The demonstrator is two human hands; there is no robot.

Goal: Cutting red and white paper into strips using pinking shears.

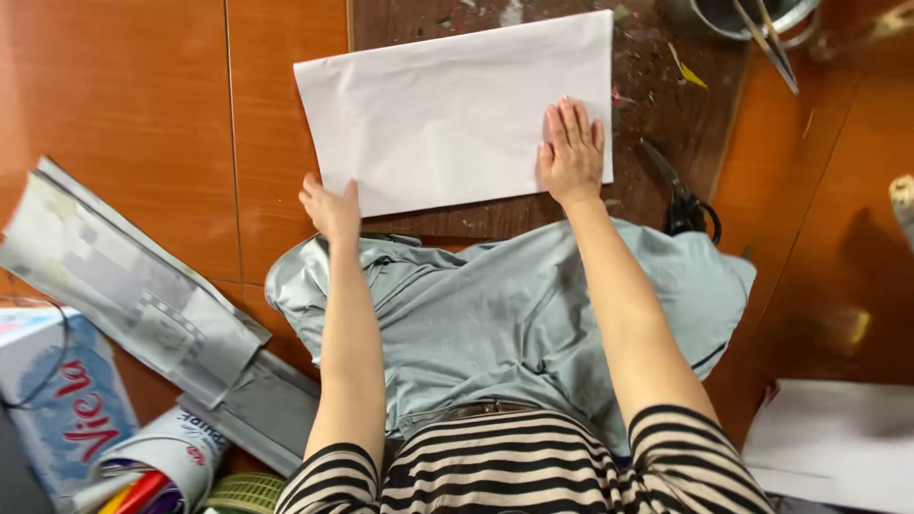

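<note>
A large white paper sheet [447,114] lies on a dark, paint-spattered wooden board [666,105] on the floor. My right hand [571,152] lies flat on the sheet's near right corner, fingers together and stretched out. My left hand [330,207] rests at the sheet's near left corner, with the fingers at its edge; whether it pinches the paper is not clear. Both forearms reach out over my grey-clad knees [505,314].
Black-handled scissors [681,195] lie on the board just right of my right hand. A metal pot [752,14] with long tools stands at the top right. Folded newspaper [133,286], a printed box and coloured pens [143,490] lie at the left. More white paper [838,443] sits at the bottom right.
</note>
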